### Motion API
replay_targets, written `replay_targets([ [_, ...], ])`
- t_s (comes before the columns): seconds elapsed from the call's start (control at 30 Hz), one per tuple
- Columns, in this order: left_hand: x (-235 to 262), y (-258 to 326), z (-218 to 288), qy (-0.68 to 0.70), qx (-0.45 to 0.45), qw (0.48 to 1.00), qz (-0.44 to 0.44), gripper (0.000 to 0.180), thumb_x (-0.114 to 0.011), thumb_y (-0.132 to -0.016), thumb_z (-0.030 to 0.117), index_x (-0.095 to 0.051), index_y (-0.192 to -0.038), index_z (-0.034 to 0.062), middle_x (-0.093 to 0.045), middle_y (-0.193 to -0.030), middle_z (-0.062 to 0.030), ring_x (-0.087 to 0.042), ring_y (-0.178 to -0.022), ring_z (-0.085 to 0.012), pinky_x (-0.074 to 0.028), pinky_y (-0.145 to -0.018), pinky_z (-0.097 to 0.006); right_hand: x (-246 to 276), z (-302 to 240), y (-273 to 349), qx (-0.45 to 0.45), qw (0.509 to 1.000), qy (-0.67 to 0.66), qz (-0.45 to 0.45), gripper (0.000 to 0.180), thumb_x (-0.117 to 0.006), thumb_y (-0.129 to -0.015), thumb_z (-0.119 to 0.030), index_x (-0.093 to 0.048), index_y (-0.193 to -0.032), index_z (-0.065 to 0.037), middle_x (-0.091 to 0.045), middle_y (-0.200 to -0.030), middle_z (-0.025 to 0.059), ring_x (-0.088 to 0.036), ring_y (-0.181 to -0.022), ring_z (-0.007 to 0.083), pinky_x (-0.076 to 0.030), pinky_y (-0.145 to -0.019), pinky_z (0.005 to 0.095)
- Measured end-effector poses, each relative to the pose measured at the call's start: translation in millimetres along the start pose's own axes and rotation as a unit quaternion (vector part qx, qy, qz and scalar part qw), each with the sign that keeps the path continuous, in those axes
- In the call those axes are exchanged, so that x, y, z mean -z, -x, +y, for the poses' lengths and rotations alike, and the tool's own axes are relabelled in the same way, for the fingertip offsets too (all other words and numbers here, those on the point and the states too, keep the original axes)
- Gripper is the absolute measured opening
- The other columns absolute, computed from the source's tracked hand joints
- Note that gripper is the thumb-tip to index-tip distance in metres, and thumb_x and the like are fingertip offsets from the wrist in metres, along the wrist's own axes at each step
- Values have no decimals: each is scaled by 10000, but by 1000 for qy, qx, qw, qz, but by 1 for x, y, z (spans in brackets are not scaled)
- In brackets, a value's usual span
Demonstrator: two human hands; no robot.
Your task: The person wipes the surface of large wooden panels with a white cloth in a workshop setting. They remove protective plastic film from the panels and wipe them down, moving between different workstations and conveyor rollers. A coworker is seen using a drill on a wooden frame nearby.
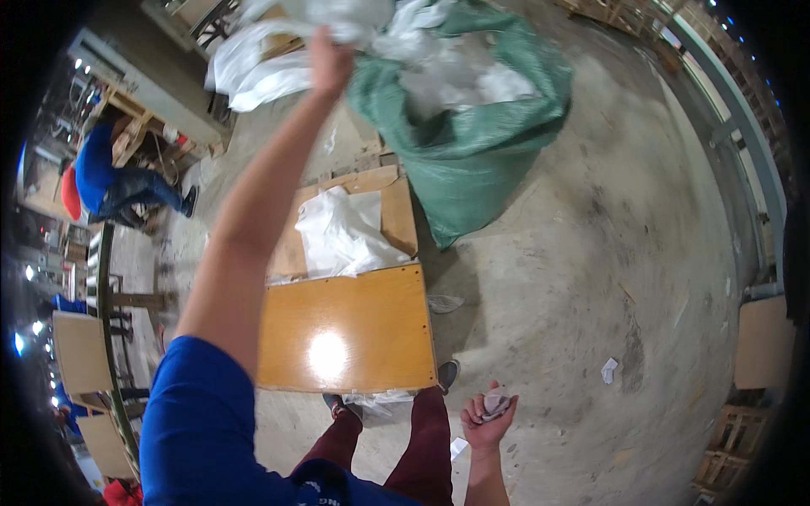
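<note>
The left hand (pixel 331 57) is stretched far out and up on a straight arm, its fingers closed on a bunch of white plastic sheet (pixel 261 63) that hangs from the grip and spreads out to the left. Just beside it, to the right, stands a big green sack (pixel 472 160) with its mouth open; more crumpled white plastic (pixel 460 72) fills the top of it. The held sheet is close to the sack's mouth, though whether it touches the rim cannot be told.

The right hand (pixel 488 417) is low and near the body, palm up, its fingers curled around a small grey-white wad (pixel 496 403) — crumpled material of some kind, too small to tell more.

Below the outstretched arm is a low wooden counter (pixel 354 329) with a glossy orange-brown top that shows a bright glare spot. Behind it lies a second wooden board (pixel 392 215), and on that a loose white plastic bag (pixel 342 236), well apart from both hands. The person's legs in dark red trousers (pixel 422 447) stand at the near edge of the counter.

The floor (pixel 607 253) is bare concrete with small white scraps (pixel 609 369) scattered on it. At the far left another person in a blue top (pixel 97 169) bends over near wooden frames — well away from the counter.
</note>
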State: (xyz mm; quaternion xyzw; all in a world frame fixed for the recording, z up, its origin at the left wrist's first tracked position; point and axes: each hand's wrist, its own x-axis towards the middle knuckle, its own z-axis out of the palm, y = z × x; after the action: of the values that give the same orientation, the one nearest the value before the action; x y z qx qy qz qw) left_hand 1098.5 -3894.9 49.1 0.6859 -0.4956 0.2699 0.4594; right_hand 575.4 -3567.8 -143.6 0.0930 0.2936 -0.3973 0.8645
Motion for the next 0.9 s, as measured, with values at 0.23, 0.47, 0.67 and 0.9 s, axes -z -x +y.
replay_targets([
  [0.23,-202,89,184,-126,-99,805,-571,499,-507,-836,286,-467,-1280,62,-453,-1300,-170,-444,-1189,-307,-312,-1001,-413,31,-116,1,155,982,-5,109,568,-285,-892,-640,-509,-1170,-198,-408,-530,36,-320,-428,129,-277,-367,253],
  [0.47,-188,97,172,-173,-10,682,-710,443,-506,-833,385,-561,-1188,125,-613,-1112,-142,-593,-991,-306,-460,-850,-397,55,-137,-1,137,988,-29,67,529,-282,-919,-575,-509,-1172,-169,-480,-642,59,-378,-475,143,-307,-383,262],
  [0.67,-129,81,131,-117,-132,757,-629,361,-530,-821,206,-553,-1159,82,-620,-1046,-154,-598,-917,-306,-456,-831,-419,35,-104,-28,41,994,39,99,501,-310,-930,-493,-463,-1268,-156,-563,-855,89,-471,-553,171,-350,-418,270],
  [0.9,37,154,80,83,-114,877,-460,336,-500,-835,131,-555,-1165,91,-598,-1035,-184,-585,-954,-327,-465,-830,-459,-11,-66,-34,36,994,104,-1,429,-362,-956,-320,-340,-1373,-221,-591,-926,119,-418,-467,109,-313,-342,227],
])
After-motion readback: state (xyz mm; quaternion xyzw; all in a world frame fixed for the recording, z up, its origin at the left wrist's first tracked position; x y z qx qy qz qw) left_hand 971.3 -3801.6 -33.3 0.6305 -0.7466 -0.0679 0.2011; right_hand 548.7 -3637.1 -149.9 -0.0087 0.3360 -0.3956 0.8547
